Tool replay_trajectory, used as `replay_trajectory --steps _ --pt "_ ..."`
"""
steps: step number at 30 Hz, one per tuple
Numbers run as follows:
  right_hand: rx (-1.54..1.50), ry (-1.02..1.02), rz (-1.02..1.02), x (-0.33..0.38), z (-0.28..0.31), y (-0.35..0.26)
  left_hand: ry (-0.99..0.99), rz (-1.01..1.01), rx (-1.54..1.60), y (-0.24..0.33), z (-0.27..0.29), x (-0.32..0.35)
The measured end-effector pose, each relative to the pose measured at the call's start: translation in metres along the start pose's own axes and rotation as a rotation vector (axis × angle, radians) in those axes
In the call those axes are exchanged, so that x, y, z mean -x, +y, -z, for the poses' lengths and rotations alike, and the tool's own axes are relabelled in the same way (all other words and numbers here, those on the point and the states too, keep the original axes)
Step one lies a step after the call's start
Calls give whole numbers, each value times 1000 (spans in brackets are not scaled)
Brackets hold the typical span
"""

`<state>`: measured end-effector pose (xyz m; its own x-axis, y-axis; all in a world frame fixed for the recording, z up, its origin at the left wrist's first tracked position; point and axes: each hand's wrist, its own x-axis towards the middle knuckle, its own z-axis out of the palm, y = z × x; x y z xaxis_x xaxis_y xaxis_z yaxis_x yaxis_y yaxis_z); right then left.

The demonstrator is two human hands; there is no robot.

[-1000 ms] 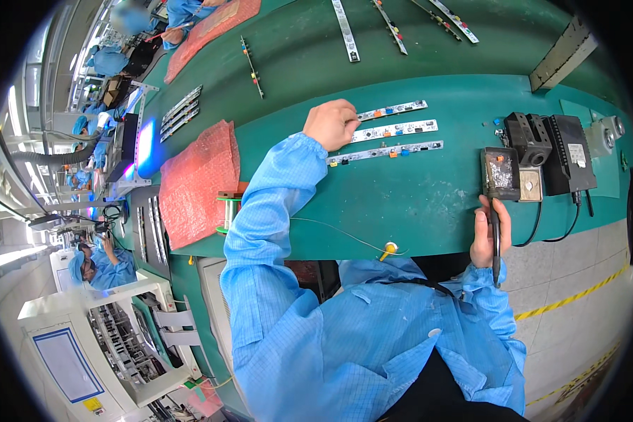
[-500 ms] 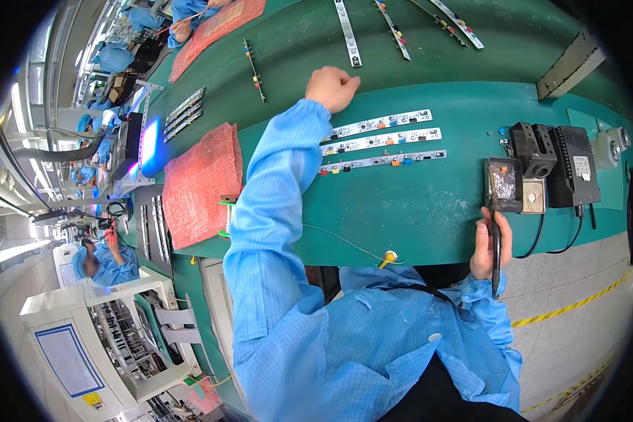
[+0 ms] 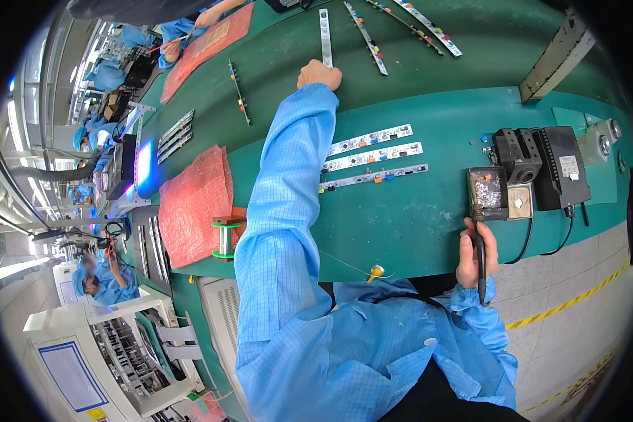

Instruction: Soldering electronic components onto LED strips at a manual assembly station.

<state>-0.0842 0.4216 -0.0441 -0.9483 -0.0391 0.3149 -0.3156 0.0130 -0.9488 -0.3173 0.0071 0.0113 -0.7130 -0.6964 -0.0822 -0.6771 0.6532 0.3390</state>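
circuit strip [image 3: 325,32], left hand [image 3: 319,73] outstretched, touching

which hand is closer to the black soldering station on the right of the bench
Right. The right hand grips a soldering iron just below and left of the soldering station. The left hand is stretched far across the bench onto a strip board.

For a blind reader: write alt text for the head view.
A person in a blue coat reaches the left hand to a circuit strip across a green bench, while the right hand grips a soldering iron.
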Motion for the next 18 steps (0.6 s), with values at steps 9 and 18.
replay_trajectory --steps 9,18 --pt "25 -3 27 -2 0 -2 -171 110 406 -35 10 -17" --pt "-2 38 -62 1 -1 0 -366 43 838 -106 73 12"
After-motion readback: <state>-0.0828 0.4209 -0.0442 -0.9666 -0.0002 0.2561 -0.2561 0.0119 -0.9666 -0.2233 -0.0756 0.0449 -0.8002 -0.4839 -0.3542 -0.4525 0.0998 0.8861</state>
